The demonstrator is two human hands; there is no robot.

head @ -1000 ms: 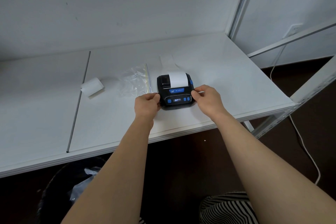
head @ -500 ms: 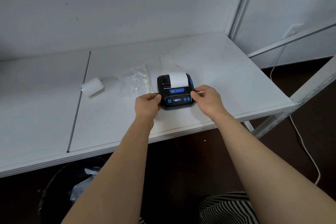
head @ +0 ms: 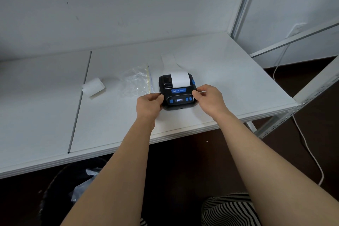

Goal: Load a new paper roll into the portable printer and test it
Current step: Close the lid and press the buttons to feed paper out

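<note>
— On the white shelf (head: 229,71), what do we see?

— We see a small black printer (head: 177,92) near the front edge, white paper (head: 179,80) curling out of its top.

— And our hands?

— Our left hand (head: 149,103) grips its left side with curled fingers; our right hand (head: 209,99) grips its right side likewise.

— Anything nearby?

— To the left lie a clear plastic bag (head: 136,83) and, farther off, a paper roll (head: 93,87).

printer (head: 177,92) label and lit screen (head: 179,100) — both too small to read.
</note>
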